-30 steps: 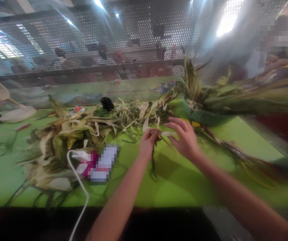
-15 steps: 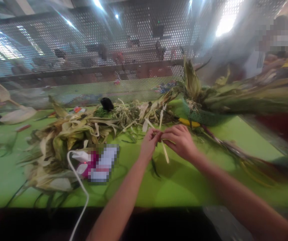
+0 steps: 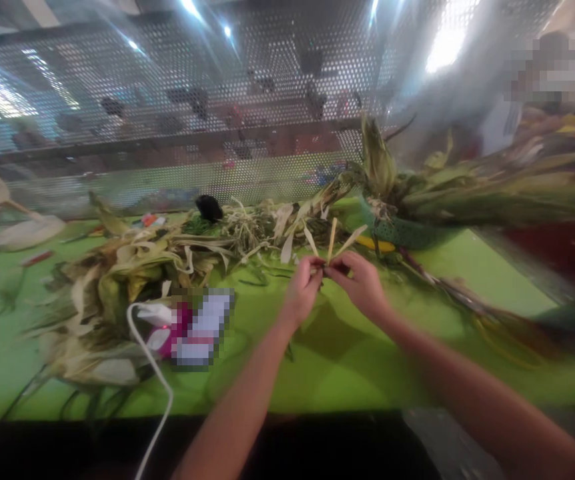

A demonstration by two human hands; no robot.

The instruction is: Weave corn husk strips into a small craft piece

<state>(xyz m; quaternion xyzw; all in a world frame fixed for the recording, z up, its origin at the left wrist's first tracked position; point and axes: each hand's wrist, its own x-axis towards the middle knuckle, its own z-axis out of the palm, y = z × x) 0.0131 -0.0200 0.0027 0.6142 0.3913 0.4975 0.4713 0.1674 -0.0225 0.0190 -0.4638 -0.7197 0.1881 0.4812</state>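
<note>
Both hands meet over the green table point(image 3: 347, 360), fingertips almost touching. My left hand point(image 3: 301, 292) is closed in a pinch on pale corn husk strips point(image 3: 333, 237), and my right hand point(image 3: 363, 283) pinches the same strips from the other side. Three strip ends fan upward from between the fingers: one leaning left, one nearly upright, one leaning right. How the strips cross is hidden by the fingertips. Just beyond the hands lies a heap of dry corn husks point(image 3: 137, 270), spreading along the back and left of the table.
A green basin point(image 3: 412, 232) with husk bundles point(image 3: 378, 160) stands at the back right. Left of my forearm are a blurred-out phone point(image 3: 202, 330) and a pink power strip point(image 3: 167, 339) with a white cable point(image 3: 166, 407). A perforated screen point(image 3: 207, 133) rises behind.
The strip that pointed down toward me no longer shows there. Three ends now spread upward from my fingers. The right fingers have curled in closer to the left ones.
</note>
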